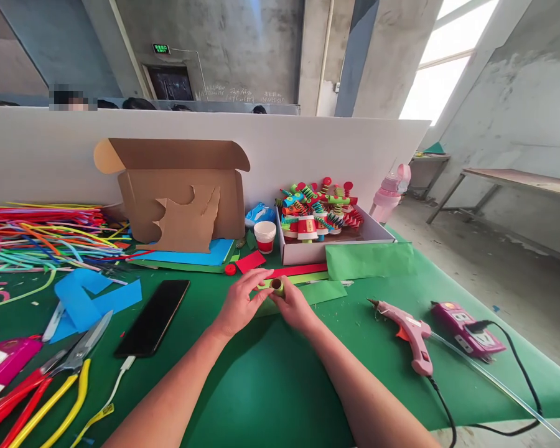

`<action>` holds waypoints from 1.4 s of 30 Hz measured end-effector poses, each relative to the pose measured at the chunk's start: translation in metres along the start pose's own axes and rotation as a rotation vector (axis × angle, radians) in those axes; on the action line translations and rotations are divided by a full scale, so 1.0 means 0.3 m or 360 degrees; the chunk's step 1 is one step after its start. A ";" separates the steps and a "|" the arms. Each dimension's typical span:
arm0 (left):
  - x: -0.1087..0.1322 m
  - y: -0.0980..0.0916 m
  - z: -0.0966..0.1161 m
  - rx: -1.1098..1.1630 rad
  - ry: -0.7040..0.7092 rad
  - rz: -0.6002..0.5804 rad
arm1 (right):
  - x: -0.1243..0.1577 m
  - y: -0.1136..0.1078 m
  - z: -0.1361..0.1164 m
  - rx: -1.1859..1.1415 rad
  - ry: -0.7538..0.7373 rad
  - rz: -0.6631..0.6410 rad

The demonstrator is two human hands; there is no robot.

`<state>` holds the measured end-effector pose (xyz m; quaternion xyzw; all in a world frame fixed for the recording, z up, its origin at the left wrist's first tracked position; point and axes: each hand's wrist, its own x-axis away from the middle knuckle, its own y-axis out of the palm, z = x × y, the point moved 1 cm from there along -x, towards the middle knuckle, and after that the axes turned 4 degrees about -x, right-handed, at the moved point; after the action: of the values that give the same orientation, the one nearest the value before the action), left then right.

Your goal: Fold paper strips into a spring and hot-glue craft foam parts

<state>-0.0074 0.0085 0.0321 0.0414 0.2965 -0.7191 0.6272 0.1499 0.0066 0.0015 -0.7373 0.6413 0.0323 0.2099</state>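
Note:
A small green paper roll (pixel 277 285) with a brown inside is held between my two hands over the middle of the table. My left hand (pixel 244 302) pinches its left side, fingertips and thumb pressed in. On the roll's right side, my right hand (pixel 295 303) has its fingers closed round it. Under and beyond the hands lie a light green paper strip (pixel 324 292) and a red strip (pixel 303 270). A small red paper piece (pixel 251 261) and a red round cap (pixel 230 269) are just beyond my left hand.
A pink glue gun (pixel 413 333) and purple box (pixel 466 328) with cords lie right. A tray (pixel 308 254) of colourful figures, paper cups (pixel 265 236) and an open cardboard box (pixel 182 186) stand behind. A phone (pixel 154 317), scissors (pixel 84 342) and pipe cleaners (pixel 51 236) lie left.

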 end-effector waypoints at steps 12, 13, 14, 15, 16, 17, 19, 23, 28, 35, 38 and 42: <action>0.001 0.011 -0.008 0.0044 -0.0154 -0.0177 | 0.022 0.005 0.017 0.0487 -0.0086 -0.0246; 0.002 0.011 -0.012 0.0021 -0.0175 -0.0173 | 0.026 0.006 0.013 0.0530 -0.0077 -0.0280; 0.002 0.012 -0.015 -0.0007 -0.0178 -0.0171 | 0.029 0.008 0.009 0.0563 -0.0069 -0.0313; 0.003 0.013 -0.016 -0.0039 -0.0165 -0.0164 | 0.032 0.009 0.005 0.0585 -0.0063 -0.0344; 0.003 0.013 -0.017 -0.0069 -0.0148 -0.0151 | 0.033 0.010 0.000 0.0589 -0.0061 -0.0366; 0.002 0.012 -0.017 -0.0092 -0.0141 -0.0128 | 0.032 0.010 -0.004 0.0570 -0.0064 -0.0371; -0.001 0.008 -0.019 -0.0062 -0.0211 -0.0057 | 0.025 0.007 -0.011 0.0460 -0.0070 -0.0324; -0.018 -0.009 -0.034 0.0502 -0.0643 0.0118 | -0.004 -0.008 -0.014 -0.0010 0.0035 -0.0129; -0.026 -0.016 -0.046 0.1285 -0.1144 0.0330 | -0.026 -0.015 -0.024 -0.0514 0.0085 0.0129; -0.017 -0.001 -0.055 0.1503 -0.1333 0.0260 | -0.011 -0.017 -0.058 -0.0349 -0.0126 0.0094; -0.015 0.003 -0.065 0.1488 -0.1322 0.0219 | -0.009 -0.015 -0.051 -0.0280 -0.0156 0.0084; -0.010 0.012 -0.068 0.1443 -0.1321 0.0173 | -0.011 -0.007 -0.034 -0.0316 -0.0142 0.0128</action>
<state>-0.0097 0.0207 0.0152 0.0358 -0.3101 -0.6967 0.6459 0.1492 0.0062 0.0123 -0.7259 0.6541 0.1370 0.1628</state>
